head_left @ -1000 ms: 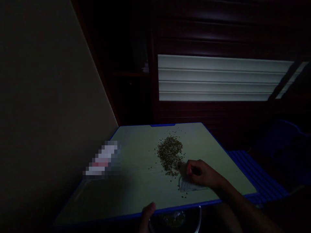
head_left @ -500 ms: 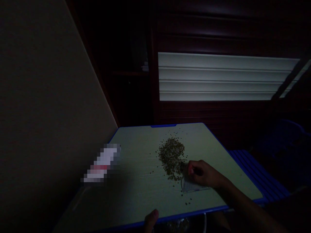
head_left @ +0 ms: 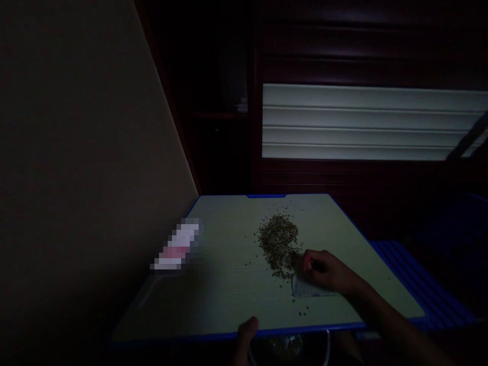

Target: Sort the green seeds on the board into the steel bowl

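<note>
A loose pile of small dark brown grains (head_left: 278, 241) lies on the pale tabletop (head_left: 224, 284). My right hand (head_left: 324, 270) is at the pile's near right side, fingers curled and pressed together; whatever they hold is hidden. Under that hand lies a flat clear or greyish piece (head_left: 308, 288) with a rounded corner, partly covered. My left hand (head_left: 247, 333) is at the table's near edge, thumb up against the blue rim and other fingers hidden. Just beside it, below the edge, is a dark round container (head_left: 327, 348) with a light rim and some grains inside.
The room is dim. A blurred white and pink item (head_left: 177, 246) sits at the table's left side. A beige wall (head_left: 76, 152) stands close on the left, with a dark wooden cabinet (head_left: 297, 175) behind. A blue slatted seat (head_left: 412, 279) is on the right.
The view has shifted, so the table and everything on it appear slightly further right. More of the container below the edge shows. My right hand stays closed beside the grains.
</note>
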A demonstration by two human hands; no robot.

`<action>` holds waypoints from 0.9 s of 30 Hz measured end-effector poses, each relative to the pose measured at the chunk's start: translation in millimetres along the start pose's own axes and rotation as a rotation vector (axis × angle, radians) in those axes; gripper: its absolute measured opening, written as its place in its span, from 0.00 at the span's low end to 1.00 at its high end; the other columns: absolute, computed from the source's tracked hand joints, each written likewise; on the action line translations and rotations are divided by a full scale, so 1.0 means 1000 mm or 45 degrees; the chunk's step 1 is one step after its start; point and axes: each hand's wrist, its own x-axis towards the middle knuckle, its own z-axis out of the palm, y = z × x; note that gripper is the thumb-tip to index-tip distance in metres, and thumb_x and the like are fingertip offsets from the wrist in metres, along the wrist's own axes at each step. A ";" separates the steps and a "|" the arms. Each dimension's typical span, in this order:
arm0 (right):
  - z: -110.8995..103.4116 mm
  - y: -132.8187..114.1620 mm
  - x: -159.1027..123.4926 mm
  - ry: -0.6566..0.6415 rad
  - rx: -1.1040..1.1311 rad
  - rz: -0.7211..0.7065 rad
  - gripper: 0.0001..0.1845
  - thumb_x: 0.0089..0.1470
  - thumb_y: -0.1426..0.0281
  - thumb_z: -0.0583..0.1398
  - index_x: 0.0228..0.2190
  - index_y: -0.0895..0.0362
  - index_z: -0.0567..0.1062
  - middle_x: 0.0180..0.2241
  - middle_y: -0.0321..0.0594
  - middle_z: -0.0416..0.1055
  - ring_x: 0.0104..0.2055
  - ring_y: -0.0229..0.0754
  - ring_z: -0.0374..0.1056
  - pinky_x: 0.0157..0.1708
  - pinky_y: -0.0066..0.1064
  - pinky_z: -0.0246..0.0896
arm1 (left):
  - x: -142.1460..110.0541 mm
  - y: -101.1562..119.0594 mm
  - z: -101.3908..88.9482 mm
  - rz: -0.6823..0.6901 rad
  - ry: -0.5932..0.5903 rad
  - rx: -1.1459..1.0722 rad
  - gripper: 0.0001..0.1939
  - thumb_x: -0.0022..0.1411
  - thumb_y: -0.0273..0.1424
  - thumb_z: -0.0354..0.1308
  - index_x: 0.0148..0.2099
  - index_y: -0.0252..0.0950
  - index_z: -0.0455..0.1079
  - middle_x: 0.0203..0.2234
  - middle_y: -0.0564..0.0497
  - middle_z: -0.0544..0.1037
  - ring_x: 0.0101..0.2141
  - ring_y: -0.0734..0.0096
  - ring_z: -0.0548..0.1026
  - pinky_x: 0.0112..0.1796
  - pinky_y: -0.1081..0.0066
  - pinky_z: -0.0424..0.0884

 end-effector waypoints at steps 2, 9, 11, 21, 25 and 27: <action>0.000 -0.001 0.000 0.000 -0.004 -0.001 0.03 0.52 0.73 0.61 0.29 0.57 0.70 0.25 0.33 0.64 0.28 0.36 0.59 0.29 0.26 0.54 | -0.001 0.000 0.001 -0.011 -0.027 -0.018 0.19 0.57 0.35 0.61 0.50 0.33 0.70 0.42 0.40 0.81 0.56 0.47 0.70 0.59 0.47 0.55; 0.000 -0.002 0.000 -0.007 0.021 0.001 0.04 0.53 0.70 0.61 0.29 0.57 0.70 0.25 0.33 0.63 0.27 0.35 0.58 0.28 0.26 0.54 | -0.003 -0.001 0.003 -0.011 0.024 -0.005 0.21 0.57 0.35 0.61 0.52 0.34 0.70 0.41 0.41 0.82 0.53 0.47 0.73 0.58 0.50 0.58; 0.000 -0.002 0.000 -0.004 0.026 0.005 0.05 0.53 0.70 0.61 0.29 0.57 0.70 0.25 0.33 0.62 0.27 0.35 0.57 0.28 0.26 0.54 | -0.006 0.001 0.006 -0.004 0.021 0.006 0.20 0.57 0.33 0.61 0.52 0.33 0.70 0.41 0.40 0.82 0.52 0.46 0.73 0.57 0.49 0.59; 0.000 -0.003 -0.001 -0.016 0.032 0.009 0.04 0.53 0.71 0.61 0.29 0.57 0.70 0.26 0.34 0.64 0.28 0.36 0.59 0.29 0.27 0.55 | -0.017 0.004 0.009 -0.016 -0.091 -0.036 0.25 0.58 0.35 0.60 0.56 0.31 0.69 0.43 0.38 0.82 0.52 0.47 0.73 0.57 0.50 0.59; 0.000 -0.004 -0.001 -0.022 0.036 0.000 0.03 0.52 0.72 0.61 0.29 0.57 0.70 0.25 0.33 0.63 0.27 0.36 0.58 0.28 0.26 0.54 | -0.014 0.002 0.009 -0.018 -0.046 -0.025 0.27 0.57 0.36 0.61 0.58 0.31 0.67 0.43 0.40 0.82 0.53 0.47 0.73 0.57 0.50 0.59; 0.001 -0.005 -0.001 -0.021 0.034 0.002 0.03 0.52 0.71 0.61 0.28 0.57 0.70 0.24 0.33 0.63 0.27 0.35 0.57 0.27 0.26 0.53 | -0.013 0.001 0.010 0.016 -0.015 -0.026 0.25 0.58 0.34 0.60 0.57 0.33 0.68 0.42 0.41 0.82 0.52 0.47 0.74 0.57 0.50 0.60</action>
